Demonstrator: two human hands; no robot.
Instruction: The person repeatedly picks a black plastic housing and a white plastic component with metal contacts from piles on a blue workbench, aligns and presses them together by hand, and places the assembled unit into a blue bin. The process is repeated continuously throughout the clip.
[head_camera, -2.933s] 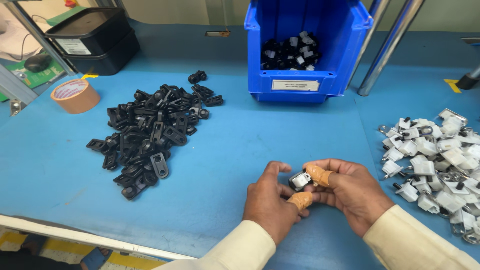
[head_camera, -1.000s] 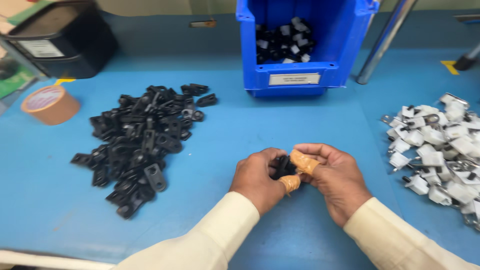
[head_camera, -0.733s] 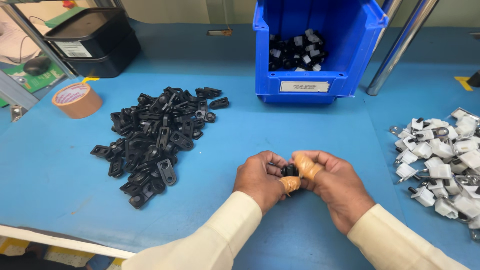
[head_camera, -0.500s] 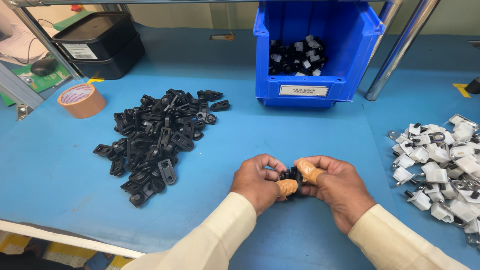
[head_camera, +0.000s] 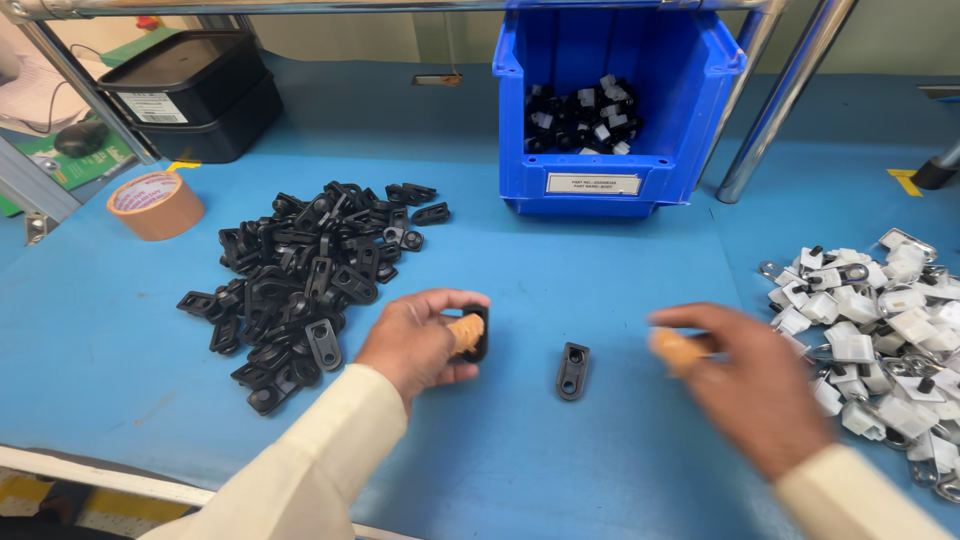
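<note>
Left hand (head_camera: 420, 340): closed on one black clip (head_camera: 477, 333), pinched between thumb and fingers, just right of the black clip pile (head_camera: 310, 270). Right hand (head_camera: 750, 385): blurred, open, holding nothing visible; it sits near the white part pile (head_camera: 880, 320) at the right edge. A second black clip, the loose clip (head_camera: 572, 370), lies flat on the blue table (head_camera: 560, 270) between the hands, touching neither. Far centre: blue bin (head_camera: 620, 110) containing assembled parts. Far left: tape roll (head_camera: 155, 205).
</note>
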